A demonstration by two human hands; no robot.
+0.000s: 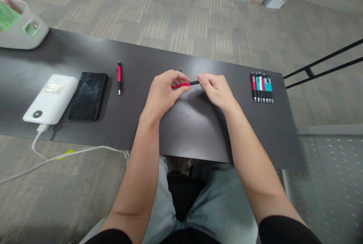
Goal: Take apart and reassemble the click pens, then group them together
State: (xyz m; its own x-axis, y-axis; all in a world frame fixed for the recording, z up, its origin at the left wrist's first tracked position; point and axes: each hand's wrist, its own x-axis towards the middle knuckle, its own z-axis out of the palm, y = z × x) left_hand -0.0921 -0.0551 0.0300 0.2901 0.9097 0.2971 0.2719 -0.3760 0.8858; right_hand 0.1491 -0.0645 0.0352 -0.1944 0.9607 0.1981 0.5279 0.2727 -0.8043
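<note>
Pinching a red pen (pixel 184 84) between them, the left hand (pixel 163 94) and right hand (pixel 217 93) are hovering over the surface (pixel 193 123); a pen row (pixel 262 87) is lying to their right, a smartphone (pixel 88 96) and blurry-labelled power bank (pixel 51 98) to their left.

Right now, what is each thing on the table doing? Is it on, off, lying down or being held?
Held red pen: held up, pinched at both ends.
Left hand: closed on its red part.
Right hand: closed on its black end.
Loose red pen: lying flat, untouched.
Row of pens: lying side by side, untouched.
Phone: flat, screen dark.
Power bank: flat, white cable plugged in.
</note>
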